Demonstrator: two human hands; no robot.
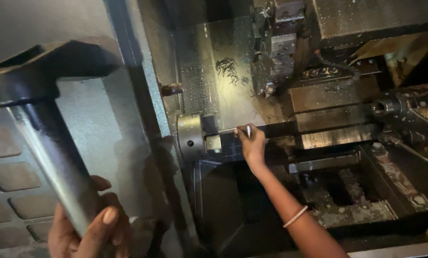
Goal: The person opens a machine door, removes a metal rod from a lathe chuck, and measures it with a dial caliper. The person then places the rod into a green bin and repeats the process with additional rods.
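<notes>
My left hand (92, 224) is at the lower left, wrapped around the shaft of a big dark metal T-handled wrench (46, 129) held upright in front of the machine's door. My right hand (251, 141) reaches into a lathe and pinches a thin shiny metal rod (238, 130) that sticks out of the round steel chuck (192, 136). A pale bangle (295, 216) sits on that forearm.
A tool turret (276, 43) hangs above and right of the chuck. Dark curled metal chips (230, 69) cling to the wet back wall. Machine slides and a grimy chip pan (357, 191) fill the lower right. The grey door panel (104, 129) stands at left.
</notes>
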